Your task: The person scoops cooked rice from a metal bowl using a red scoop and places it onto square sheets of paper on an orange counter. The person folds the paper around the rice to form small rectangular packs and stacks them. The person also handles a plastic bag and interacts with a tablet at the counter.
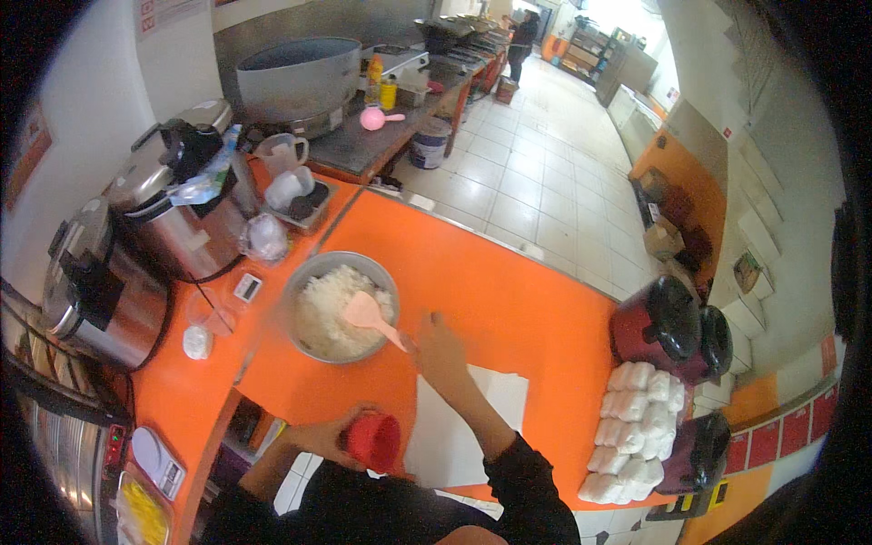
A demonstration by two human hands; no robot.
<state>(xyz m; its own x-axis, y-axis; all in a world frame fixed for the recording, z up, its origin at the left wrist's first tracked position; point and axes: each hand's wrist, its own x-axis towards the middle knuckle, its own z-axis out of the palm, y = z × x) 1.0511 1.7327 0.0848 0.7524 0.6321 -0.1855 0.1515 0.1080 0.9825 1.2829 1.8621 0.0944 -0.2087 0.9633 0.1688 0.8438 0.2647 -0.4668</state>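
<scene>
My right hand [436, 349] grips the handle of a pale pink rice paddle [366, 312]. Its blade rests on cooked white rice [334, 293] in a round metal bowl [294, 327] on the orange counter [449, 266]. Close to my body, my left hand [334, 436] is wrapped around a red cup [373, 441]; the cup's contents are too blurred to tell. A stack of white paper sheets [453, 439] lies on the counter under my right forearm.
Several white wrapped bundles [633, 429] are piled at the right, beside dark red rice cookers [654, 320]. Large steel cookers [184, 197] stand at the left, near a small scale [160, 460]. A pink ladle [373, 118] lies on the back worktop. A person [523, 44] stands far off.
</scene>
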